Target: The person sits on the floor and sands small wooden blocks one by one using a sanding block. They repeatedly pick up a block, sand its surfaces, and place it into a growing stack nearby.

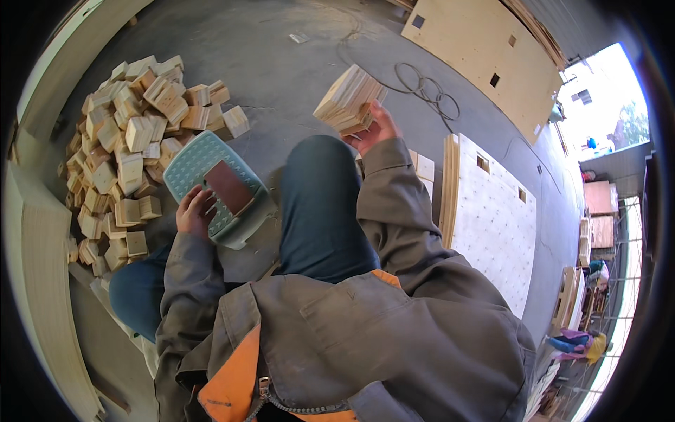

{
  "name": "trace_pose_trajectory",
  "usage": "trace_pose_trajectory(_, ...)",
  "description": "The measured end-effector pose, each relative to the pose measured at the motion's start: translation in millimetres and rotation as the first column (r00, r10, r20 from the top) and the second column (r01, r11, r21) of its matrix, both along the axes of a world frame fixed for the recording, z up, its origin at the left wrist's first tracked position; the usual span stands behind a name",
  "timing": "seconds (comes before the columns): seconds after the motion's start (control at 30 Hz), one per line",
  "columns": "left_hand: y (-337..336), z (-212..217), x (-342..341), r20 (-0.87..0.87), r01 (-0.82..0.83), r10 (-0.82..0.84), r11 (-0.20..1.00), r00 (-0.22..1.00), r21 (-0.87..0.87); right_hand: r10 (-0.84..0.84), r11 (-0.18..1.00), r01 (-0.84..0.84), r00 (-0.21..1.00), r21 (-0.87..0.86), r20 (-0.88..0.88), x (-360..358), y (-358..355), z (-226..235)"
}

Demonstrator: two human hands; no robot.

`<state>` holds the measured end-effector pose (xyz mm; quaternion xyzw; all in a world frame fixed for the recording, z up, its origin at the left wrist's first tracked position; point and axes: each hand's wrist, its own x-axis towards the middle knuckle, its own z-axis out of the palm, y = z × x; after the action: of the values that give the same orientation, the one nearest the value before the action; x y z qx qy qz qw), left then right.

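Observation:
In my right hand (376,131) is a thick block of layered plywood (349,98), raised beyond my knee with the fingers closed around its lower right side. My left hand (195,212) hovers over or rests on a teal plastic stool (184,165) with a raised pattern; I cannot tell which. Its fingers are slightly bent and apart, with nothing seen in them. Just beside those fingertips, a flat reddish-brown rectangular piece (228,188) lies on the stool top. A large heap of similar wood blocks (126,133) is piled on the floor left of the stool.
A few more blocks (423,169) stand behind my right forearm. Stacked pale boards (489,218) with square holes lie to the right. Farther off are a large plywood panel (485,60) and a looped cable (427,91) on the grey floor. A person (580,344) is at the far right.

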<state>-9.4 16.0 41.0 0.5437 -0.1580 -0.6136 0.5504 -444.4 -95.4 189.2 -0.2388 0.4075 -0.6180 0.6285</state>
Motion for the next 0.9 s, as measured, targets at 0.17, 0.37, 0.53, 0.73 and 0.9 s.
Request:
trace_pose_trajectory(0.17,6,0,-9,0.078,0.027,-0.030,0.999,0.997,0.038,-0.114,0.949,0.107,0.993,0.298,0.008,-41,15,-56)
trace_pose_trajectory(0.37,9,-14,0,0.130,0.049,-0.063,0.993,0.989,0.105,-0.278,0.834,0.132,0.940,0.536,0.200,-55,35,-111)
trace_pose_trajectory(0.53,3,-22,0,0.154,0.050,-0.070,0.990,0.986,0.131,-0.336,0.824,0.073,0.861,0.563,0.381,-52,44,-130)
trace_pose_trajectory(0.73,-6,-27,-7,0.177,0.061,-0.088,0.987,0.980,0.150,-0.372,0.845,0.060,0.780,0.532,0.503,-57,46,-139)
trace_pose_trajectory(0.9,-8,-27,-11,0.175,0.040,-0.067,0.988,0.982,0.149,-0.359,0.861,0.022,0.733,0.507,0.578,-68,50,-157)
